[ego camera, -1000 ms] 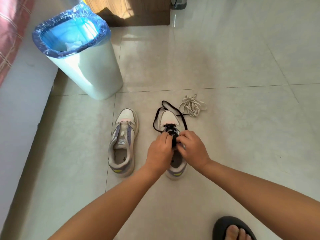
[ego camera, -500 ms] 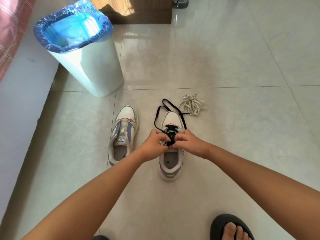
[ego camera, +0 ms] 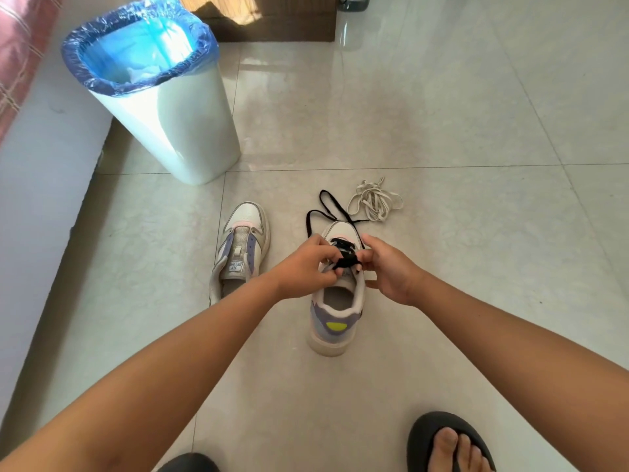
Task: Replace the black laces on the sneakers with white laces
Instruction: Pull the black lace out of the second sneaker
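Both hands (ego camera: 347,267) pinch black lace (ego camera: 345,262), half-threaded, loose ends forward.

A home, likely a bedroom. Glossy pale floor tiles (ego camera: 425,114), a white waste bin (ego camera: 177,124) lined with a blue bag (ego camera: 136,49), the edge of a bed (ego camera: 44,158) under a pink checked cover (ego camera: 20,46), wooden furniture (ego camera: 272,18) behind, a black slipper (ego camera: 429,434) on a bare foot.
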Motion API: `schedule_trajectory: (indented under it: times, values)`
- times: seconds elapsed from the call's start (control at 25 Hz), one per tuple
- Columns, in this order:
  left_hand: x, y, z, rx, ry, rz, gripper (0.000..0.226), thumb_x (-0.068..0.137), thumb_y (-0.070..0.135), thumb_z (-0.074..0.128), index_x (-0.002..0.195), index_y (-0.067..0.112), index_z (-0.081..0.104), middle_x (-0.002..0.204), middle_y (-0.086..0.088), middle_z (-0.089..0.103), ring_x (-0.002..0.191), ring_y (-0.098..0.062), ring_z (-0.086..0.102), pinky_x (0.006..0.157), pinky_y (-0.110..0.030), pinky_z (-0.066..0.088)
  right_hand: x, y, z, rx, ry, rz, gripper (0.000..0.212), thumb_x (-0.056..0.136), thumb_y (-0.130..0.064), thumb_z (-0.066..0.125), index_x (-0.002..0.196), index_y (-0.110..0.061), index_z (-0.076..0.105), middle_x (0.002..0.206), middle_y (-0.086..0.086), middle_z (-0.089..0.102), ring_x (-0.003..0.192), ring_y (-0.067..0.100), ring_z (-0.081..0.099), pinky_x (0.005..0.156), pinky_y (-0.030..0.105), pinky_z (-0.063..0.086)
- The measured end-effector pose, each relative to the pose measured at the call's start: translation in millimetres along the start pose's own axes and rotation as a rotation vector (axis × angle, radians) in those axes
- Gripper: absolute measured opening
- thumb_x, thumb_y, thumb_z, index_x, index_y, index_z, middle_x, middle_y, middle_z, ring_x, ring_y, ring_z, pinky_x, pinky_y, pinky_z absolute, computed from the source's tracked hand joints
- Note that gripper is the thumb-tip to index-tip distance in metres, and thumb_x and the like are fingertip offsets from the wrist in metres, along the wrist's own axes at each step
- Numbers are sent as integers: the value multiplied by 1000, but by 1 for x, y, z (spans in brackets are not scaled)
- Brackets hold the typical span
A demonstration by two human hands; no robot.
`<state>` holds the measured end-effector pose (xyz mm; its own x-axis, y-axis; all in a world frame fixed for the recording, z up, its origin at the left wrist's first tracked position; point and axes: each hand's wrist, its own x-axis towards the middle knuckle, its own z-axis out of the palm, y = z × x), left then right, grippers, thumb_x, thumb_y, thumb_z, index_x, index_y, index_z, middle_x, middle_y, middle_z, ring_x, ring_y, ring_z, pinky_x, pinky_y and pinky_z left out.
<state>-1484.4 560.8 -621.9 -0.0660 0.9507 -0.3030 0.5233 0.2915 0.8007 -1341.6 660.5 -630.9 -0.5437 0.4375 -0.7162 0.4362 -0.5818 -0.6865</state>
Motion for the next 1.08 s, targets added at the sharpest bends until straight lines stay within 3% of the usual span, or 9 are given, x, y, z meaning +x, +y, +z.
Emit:
schedule_trajectory:
  times: [0.2, 0.32, 0.36, 0.48, 0.64, 0.72, 0.8, 0.92, 1.08]
  values:
    - [7, 4, -1, -16, -144, -114, 8, 84, 27, 67, 81, 31, 61, 109, 0, 38, 93, -2, 45, 89, -17, 34, 1, -2, 0, -143, 109, -6, 52, 96, -50, 34, 55, -21, 48, 54, -6, 51, 69, 13, 46, 79, 30, 35]
    - [9, 1, 2, 147, -228, -113, 13, 80, 36, 70, 88, 29, 63, 115, -4, 37, 106, -12, 40, 97, -21, 31, 3, -8, -3, -377, 134, -20, 55, 97, -53, 30, 58, -19, 50, 62, -3, 49, 69, 14, 45, 73, 28, 36]
    - [8, -1, 3, 149, -224, -109, 17, 80, 37, 70, 91, 27, 63, 114, -6, 37, 107, -14, 40, 98, -22, 32, 5, -7, -4, -317, 137, -23, 55, 97, -51, 29, 58, -18, 49, 60, -3, 48, 67, 15, 44, 72, 29, 36]
    - [2, -3, 2, -113, -161, -139, 17, 83, 34, 69, 83, 18, 66, 99, -3, 43, 87, -4, 44, 78, -6, 34, 5, -2, -6, 13, 96, 69, 55, 99, -48, 28, 57, -16, 45, 56, 0, 45, 64, 16, 43, 71, 30, 36]
    - [-6, 0, 8, -369, -119, -233, 40, 96, 43, 44, 68, 23, 63, 70, 12, 58, 72, -1, 46, 69, -20, 37, -3, 8, -3, -108, 30, 89, 50, 98, -54, 25, 72, -19, 51, 68, 2, 46, 74, 15, 45, 80, 33, 38]
    - [-5, -3, 17, -395, -80, -250, 51, 98, 47, 32, 58, 27, 58, 61, 20, 58, 65, 7, 48, 69, -16, 39, -5, 1, -4, -287, 62, 13, 48, 98, -51, 28, 69, -19, 50, 63, -2, 48, 72, 14, 46, 83, 34, 40]
    - [-6, -1, 18, -380, -33, -236, 59, 97, 52, 29, 51, 28, 55, 56, 19, 54, 56, 7, 45, 64, -13, 38, -4, -2, -3, -342, 114, -82, 51, 99, -48, 31, 59, -19, 46, 47, -11, 47, 58, 10, 45, 69, 25, 42]
    - [-1, 1, 12, -439, 23, -325, 68, 94, 62, 21, 49, 27, 57, 51, 17, 48, 59, -5, 39, 64, -23, 32, -6, -6, 2, -421, 134, -152, 57, 100, -45, 31, 52, -27, 55, 39, -14, 51, 40, -3, 46, 47, 9, 35]
    - [6, 8, 12, -548, -14, -419, 62, 95, 60, 18, 56, 21, 46, 48, 13, 47, 55, -10, 35, 58, -26, 29, -3, -17, 12, -381, 72, -190, 52, 101, -44, 28, 59, -23, 50, 39, -16, 52, 37, -5, 47, 44, 7, 34]
